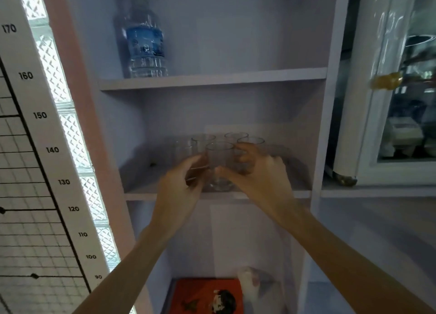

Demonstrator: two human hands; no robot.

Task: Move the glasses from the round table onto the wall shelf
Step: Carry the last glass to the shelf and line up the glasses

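Observation:
Several clear glasses stand close together on the middle board of the pale wall shelf (292, 191). One glass (220, 158) stands at the front between my hands. More glasses (204, 140) are behind it. My left hand (179, 186) reaches in from the lower left, its fingers curled round a glass (188, 151) at the left of the group. From the lower right comes my right hand (262, 172), with thumb and fingers closed round a glass (244, 164) at the right. Both held glasses are upright, at the height of the board. The round table is out of view.
A water bottle (145, 44) stands on the board above. Below, an orange box (207, 295) and a white object (247, 283) lie in the lower compartment. A height chart (35, 148) hangs at left, and a glass-door cabinet (398, 101) stands at right.

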